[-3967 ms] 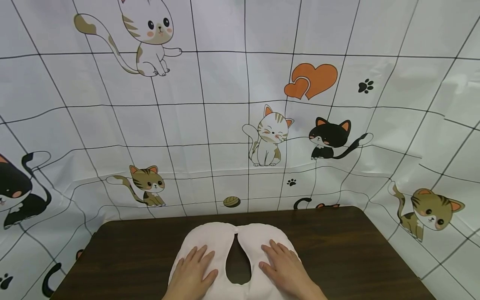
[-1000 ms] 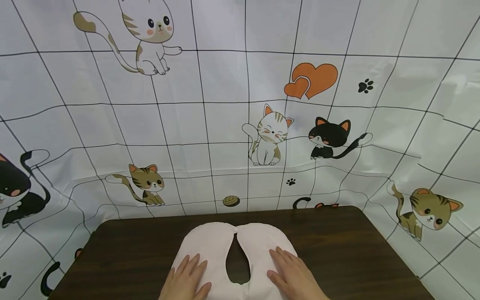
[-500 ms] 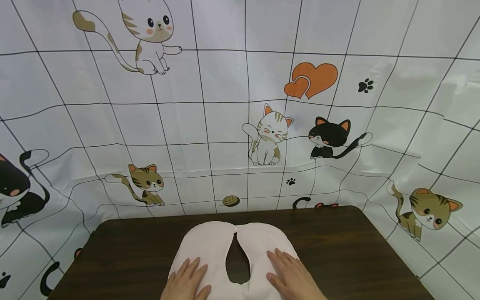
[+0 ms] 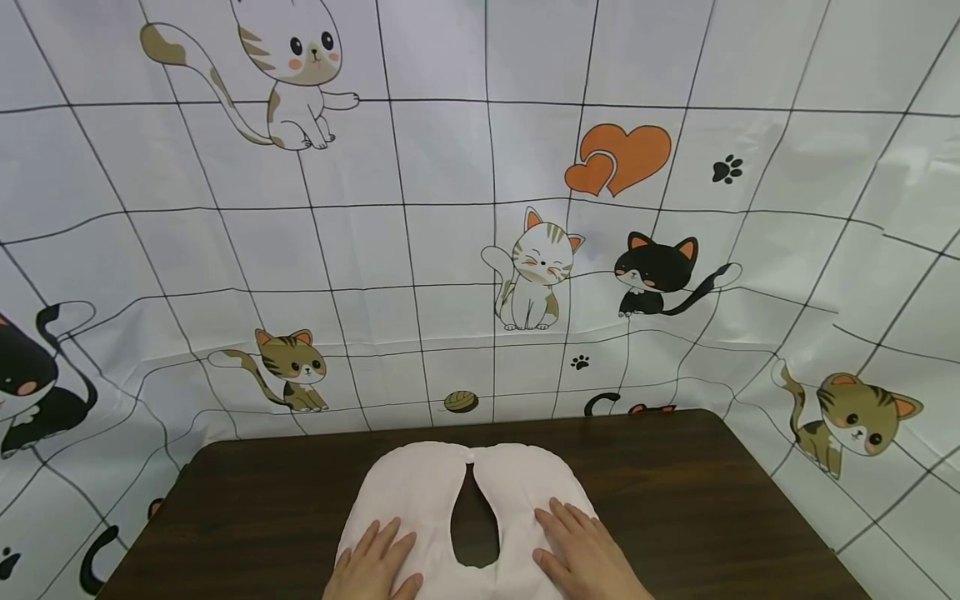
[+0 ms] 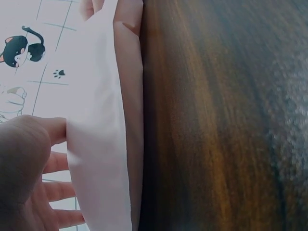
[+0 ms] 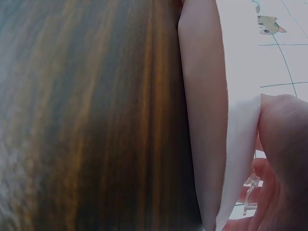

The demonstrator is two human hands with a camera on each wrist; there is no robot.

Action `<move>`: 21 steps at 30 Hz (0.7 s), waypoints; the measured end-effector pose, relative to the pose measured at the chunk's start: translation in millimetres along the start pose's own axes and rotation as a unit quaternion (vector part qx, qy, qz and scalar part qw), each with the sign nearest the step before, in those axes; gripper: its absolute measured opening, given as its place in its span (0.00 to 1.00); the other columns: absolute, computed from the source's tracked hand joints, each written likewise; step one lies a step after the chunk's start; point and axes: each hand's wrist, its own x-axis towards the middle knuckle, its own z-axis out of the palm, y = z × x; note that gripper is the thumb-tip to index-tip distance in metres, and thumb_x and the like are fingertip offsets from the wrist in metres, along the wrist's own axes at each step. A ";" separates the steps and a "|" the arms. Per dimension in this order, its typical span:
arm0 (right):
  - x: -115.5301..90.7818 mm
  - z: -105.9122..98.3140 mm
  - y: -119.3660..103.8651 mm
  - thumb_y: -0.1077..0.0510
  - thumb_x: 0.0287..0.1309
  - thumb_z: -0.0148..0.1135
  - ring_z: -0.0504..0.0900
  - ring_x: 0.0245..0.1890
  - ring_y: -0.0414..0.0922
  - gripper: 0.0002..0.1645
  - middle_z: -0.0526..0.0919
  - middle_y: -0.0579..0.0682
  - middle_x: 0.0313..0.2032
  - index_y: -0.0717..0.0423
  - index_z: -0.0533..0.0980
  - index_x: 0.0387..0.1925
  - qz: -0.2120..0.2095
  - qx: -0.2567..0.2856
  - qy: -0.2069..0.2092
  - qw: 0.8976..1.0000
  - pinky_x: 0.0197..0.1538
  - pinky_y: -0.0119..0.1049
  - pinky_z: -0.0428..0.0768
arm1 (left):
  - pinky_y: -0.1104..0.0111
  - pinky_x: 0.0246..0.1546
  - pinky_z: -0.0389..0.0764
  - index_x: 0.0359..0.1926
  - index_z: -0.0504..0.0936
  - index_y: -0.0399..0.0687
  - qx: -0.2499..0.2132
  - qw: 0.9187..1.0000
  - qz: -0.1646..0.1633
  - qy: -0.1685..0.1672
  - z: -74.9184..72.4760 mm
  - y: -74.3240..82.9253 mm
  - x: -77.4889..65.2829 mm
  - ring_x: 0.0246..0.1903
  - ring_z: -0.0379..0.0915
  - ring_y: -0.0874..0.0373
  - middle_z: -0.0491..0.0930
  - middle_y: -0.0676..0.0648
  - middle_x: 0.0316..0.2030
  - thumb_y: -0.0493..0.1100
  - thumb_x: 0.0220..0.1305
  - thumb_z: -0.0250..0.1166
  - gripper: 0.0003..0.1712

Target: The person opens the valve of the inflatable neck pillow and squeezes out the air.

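Far left: black-and-white cat print (image 4: pixel 56 412) on white gridded sheet (image 4: pixel 442 150). Then left end of dark wood-grained bench (image 4: pixel 262 500). Lying on bench, about midway across: pale pink cushion (image 4: pixel 420 492). On its left half: left hand (image 4: pixel 372 562), fingers relaxed, slightly spread. In cushion's middle: teardrop-shaped opening (image 4: pixel 475 521), dark wood visible through it. On right half: right hand (image 4: pixel 588 554), likewise relaxed, touching from above. Hands well apart, opening between. Farther right: bench end, then brown cat print (image 4: pixel 855 417).
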 end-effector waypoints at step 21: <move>-10.3 -17.7 -6.0 0.34 0.64 0.47 0.66 0.63 0.56 0.35 0.68 0.55 0.64 0.51 0.70 0.62 -0.010 -0.009 -0.001 1.000 0.61 0.60 0.62 | 0.32 0.55 0.55 0.58 0.77 0.52 0.016 1.000 0.021 0.003 -17.9 9.9 -14.4 0.64 0.56 0.37 0.67 0.43 0.64 0.72 0.58 0.51 0.39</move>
